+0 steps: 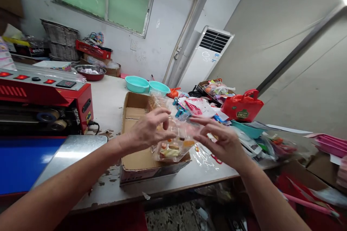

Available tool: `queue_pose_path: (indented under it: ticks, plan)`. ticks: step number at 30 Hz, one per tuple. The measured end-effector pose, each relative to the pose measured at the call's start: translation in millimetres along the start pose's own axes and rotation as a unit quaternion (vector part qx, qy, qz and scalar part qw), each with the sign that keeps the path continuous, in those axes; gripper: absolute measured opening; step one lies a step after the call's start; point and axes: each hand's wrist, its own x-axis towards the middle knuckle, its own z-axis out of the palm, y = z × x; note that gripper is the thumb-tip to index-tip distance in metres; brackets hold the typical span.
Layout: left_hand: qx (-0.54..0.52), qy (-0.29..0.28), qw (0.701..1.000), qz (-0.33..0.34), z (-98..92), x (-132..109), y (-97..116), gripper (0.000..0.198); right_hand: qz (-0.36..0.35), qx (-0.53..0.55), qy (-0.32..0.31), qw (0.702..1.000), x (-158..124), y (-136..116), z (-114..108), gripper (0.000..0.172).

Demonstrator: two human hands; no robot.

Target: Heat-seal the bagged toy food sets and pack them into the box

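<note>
Both of my hands hold a clear plastic bag (175,146) with small colourful items inside, above the near right corner of an open cardboard box (135,158). My left hand (148,130) grips the bag's upper left part, its fingers curled round the plastic. From the right, my right hand (221,140) pinches the bag's top edge. The bag hangs between the two hands, its filled bottom just over the box rim.
A red sealing machine (46,97) with a blue conveyor stands at the left. Two teal bowls (146,85), a red bag (242,106) and a heap of packaged small goods (206,108) lie behind and right. A white air conditioner (206,56) stands by the wall.
</note>
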Motion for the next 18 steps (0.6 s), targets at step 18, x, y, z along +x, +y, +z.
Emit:
queue_pose_path:
  ticks: [18]
  plan:
    - [-0.310,0.301,0.758,-0.488,-122.8,-115.2,-53.1,0.026,0.266,0.521,-0.103,0.804,134.8,-69.4,202.1,0.046]
